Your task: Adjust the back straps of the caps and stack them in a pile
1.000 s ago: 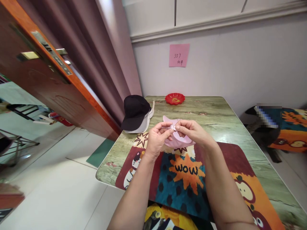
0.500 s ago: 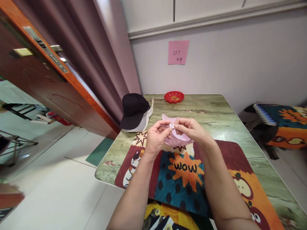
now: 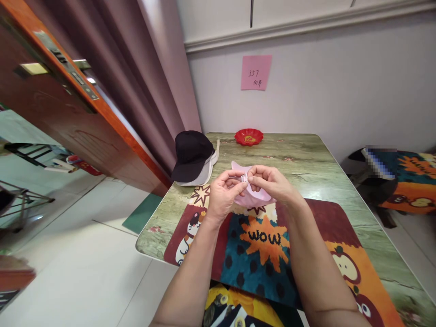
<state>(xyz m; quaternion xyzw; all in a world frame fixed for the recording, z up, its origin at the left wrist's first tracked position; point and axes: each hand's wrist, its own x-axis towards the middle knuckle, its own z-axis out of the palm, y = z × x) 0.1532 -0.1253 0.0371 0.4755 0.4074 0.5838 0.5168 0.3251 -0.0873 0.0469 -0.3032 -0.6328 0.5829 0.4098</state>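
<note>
A light pink cap point(image 3: 254, 198) is upright at the far edge of the patterned mat, partly hidden behind my hands. Between my fingertips, at the cap's near upper side, is a small clear-white buckle point(image 3: 244, 178). My left hand point(image 3: 223, 193) pinches its left side between thumb and forefinger. From the right, my right hand point(image 3: 270, 182) pinches the other side, fingers curled in. Whether a strap runs through the buckle is too small to make out. To the left, a black cap point(image 3: 192, 152) rests on top of pale caps point(image 3: 204, 175).
A red scalloped dish point(image 3: 249, 137) sits at the back of the green wood-patterned table point(image 3: 289, 152). The mat point(image 3: 259, 272) lies under my forearms. A pink note point(image 3: 256, 72) is on the wall. An open door point(image 3: 102, 131) and curtain stand left.
Both hands keep their pinch on the buckle, which looks slightly turned between the fingertips. The whole view has shifted a little. The caps and dish stay in place.
</note>
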